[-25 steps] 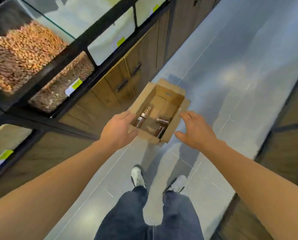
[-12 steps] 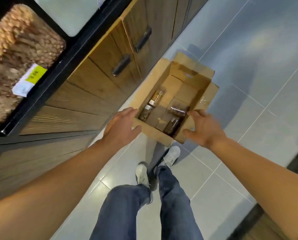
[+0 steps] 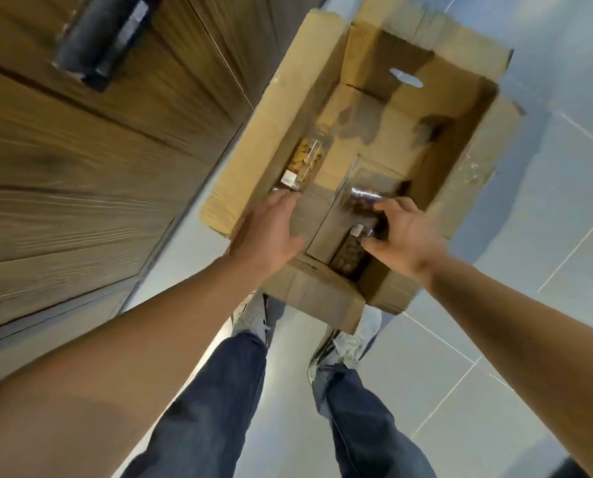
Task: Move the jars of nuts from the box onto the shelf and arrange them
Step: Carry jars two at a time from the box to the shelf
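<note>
An open cardboard box [image 3: 467,188] sits on the tiled floor beside the wooden cabinet. Inside lie clear jars of nuts. A jar of pale nuts [image 3: 305,162] rests along the box's left wall. A jar of dark nuts [image 3: 365,198] lies in the middle, and another dark jar [image 3: 348,255] lies near the front wall. My left hand [image 3: 267,236] reaches into the box just below the pale jar, fingers apart, holding nothing. My right hand [image 3: 403,236] is over the dark jars with fingers curled around them; the grip is blurred.
A wooden cabinet [image 3: 98,167] with a black drawer handle [image 3: 105,36] stands close on the left. My legs and white shoes [image 3: 353,336] stand right behind the box. Grey floor tiles [image 3: 547,236] extend to the right.
The camera has dropped much closer to the box. Both hands moved from the box's front rim down into it, the right one reaching the dark jars.
</note>
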### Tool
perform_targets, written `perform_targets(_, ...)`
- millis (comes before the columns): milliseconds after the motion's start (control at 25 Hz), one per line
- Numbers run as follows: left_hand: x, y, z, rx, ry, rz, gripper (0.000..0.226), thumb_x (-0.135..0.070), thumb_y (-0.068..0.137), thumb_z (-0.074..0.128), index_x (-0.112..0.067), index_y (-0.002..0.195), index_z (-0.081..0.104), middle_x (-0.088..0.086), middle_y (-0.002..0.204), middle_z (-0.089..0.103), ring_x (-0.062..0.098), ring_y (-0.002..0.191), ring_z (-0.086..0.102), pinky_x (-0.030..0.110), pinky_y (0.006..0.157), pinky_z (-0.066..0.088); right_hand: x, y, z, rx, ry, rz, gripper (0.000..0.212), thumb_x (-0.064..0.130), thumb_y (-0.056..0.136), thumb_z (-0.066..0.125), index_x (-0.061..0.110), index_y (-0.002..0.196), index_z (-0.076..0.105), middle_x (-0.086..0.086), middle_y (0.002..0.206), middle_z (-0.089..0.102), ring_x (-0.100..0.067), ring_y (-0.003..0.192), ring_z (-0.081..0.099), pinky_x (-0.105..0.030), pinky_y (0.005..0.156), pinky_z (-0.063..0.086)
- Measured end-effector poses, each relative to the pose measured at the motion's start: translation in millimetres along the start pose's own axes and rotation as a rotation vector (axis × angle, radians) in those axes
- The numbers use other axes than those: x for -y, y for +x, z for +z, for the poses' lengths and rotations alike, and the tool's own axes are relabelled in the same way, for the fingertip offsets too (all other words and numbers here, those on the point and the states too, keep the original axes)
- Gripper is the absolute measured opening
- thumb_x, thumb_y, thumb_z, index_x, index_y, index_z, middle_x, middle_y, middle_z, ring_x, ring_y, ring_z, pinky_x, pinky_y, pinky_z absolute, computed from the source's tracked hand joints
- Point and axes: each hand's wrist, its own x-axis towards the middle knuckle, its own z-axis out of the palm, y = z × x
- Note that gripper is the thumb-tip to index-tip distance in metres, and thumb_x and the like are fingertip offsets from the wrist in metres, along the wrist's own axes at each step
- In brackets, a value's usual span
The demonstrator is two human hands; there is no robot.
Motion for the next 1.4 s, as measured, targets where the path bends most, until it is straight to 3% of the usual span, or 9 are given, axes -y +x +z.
perform_targets(200,37.4,84.2,62.3,-0.035,0.085,0.054,0.067,-0.020,0.080,0.071,-0.014,0.140,0.042,0.006,0.144,0.043,0.028,0.126,0.045,0.043,0.103,0.041,-29.4,86.0,48.4,-0.001,-0.014,0.033,0.071,0.035,0.082,0.069,0.018,0.144,0.039,-0.010,0.138,0.042,-0.034,0.123,0.046,-0.037,0.104,0.040)
perform_targets(280,46.3,114.8,82.4,-0.031,0.123,0.028,0.074,-0.023,0.081,0.068,-0.016,0.146,0.032,0.007,0.153,0.032,0.028,0.137,0.033,0.042,0.110,0.034,-38.9,113.4,61.5,-0.018,-0.021,0.073,0.073,0.031,0.081,0.073,0.018,0.143,0.039,-0.010,0.138,0.042,-0.035,0.124,0.044,-0.041,0.105,0.040)
perform_targets(440,59.0,156.5,107.0,-0.031,0.143,0.001,0.085,-0.023,0.085,0.063,-0.017,0.153,0.013,0.007,0.161,0.011,0.024,0.148,0.009,0.034,0.119,0.016,-47.3,155.6,80.7,0.079,-0.195,0.166,0.083,0.028,0.080,0.073,0.019,0.147,0.024,-0.008,0.147,0.034,-0.036,0.135,0.030,-0.048,0.111,0.029)
perform_targets(600,65.4,170.7,118.3,-0.092,0.122,0.080,0.091,-0.013,0.082,0.064,-0.023,0.154,0.010,0.005,0.162,0.005,0.025,0.147,0.011,0.023,0.114,0.009,-47.2,178.6,86.8,-0.066,-0.279,0.170,0.065,0.023,0.084,0.064,0.018,0.141,0.032,-0.012,0.138,0.045,-0.041,0.127,0.038,-0.050,0.103,0.036)
perform_targets(760,55.6,199.4,117.8,-0.100,0.048,0.131,0.095,-0.014,0.080,0.069,-0.029,0.153,0.011,0.003,0.162,0.008,0.028,0.143,0.023,0.030,0.116,0.019,-45.7,197.1,78.6,-0.231,-0.012,0.143,0.073,0.039,0.084,0.068,0.026,0.143,0.028,-0.010,0.139,0.044,-0.039,0.125,0.040,-0.050,0.099,0.039)
perform_targets(880,47.8,214.3,116.9,-0.119,-0.087,0.033,0.095,-0.021,0.082,0.072,-0.033,0.153,0.010,0.009,0.158,0.018,0.028,0.136,0.037,0.033,0.109,0.032,-51.6,201.4,86.7,-0.161,0.147,0.259,0.089,0.032,0.077,0.075,0.026,0.146,0.019,-0.011,0.142,0.038,-0.038,0.128,0.037,-0.048,0.104,0.037)
perform_targets(1000,42.7,215.3,116.7,-0.193,-0.160,-0.087,0.091,-0.024,0.082,0.072,-0.028,0.152,0.014,0.012,0.144,0.040,0.029,0.126,0.046,0.034,0.104,0.034,-58.3,192.2,103.8,-0.162,0.194,0.302,0.080,0.028,0.074,0.077,0.018,0.138,0.031,-0.015,0.135,0.045,-0.039,0.121,0.045,-0.041,0.098,0.041)
perform_targets(1240,12.2,188.1,85.3,-0.334,-0.269,-0.138,0.067,-0.019,0.073,0.070,-0.020,0.136,0.047,0.006,0.130,0.051,0.024,0.118,0.048,0.022,0.096,0.030,-31.5,151.7,65.4,-0.459,0.531,0.260,0.075,0.039,0.070,0.083,0.020,0.129,0.042,-0.002,0.124,0.050,-0.019,0.112,0.051,-0.030,0.094,0.041)
perform_targets(1400,-18.0,141.0,34.0,-0.317,-0.287,-0.038,0.055,-0.020,0.072,0.072,-0.024,0.125,0.055,-0.001,0.125,0.051,0.017,0.111,0.051,0.028,0.095,0.043,-15.2,95.7,14.5,-0.551,0.604,0.218,0.073,0.042,0.076,0.078,0.023,0.135,0.039,0.006,0.117,0.041,-0.007,0.102,0.043,-0.024,0.092,0.038)
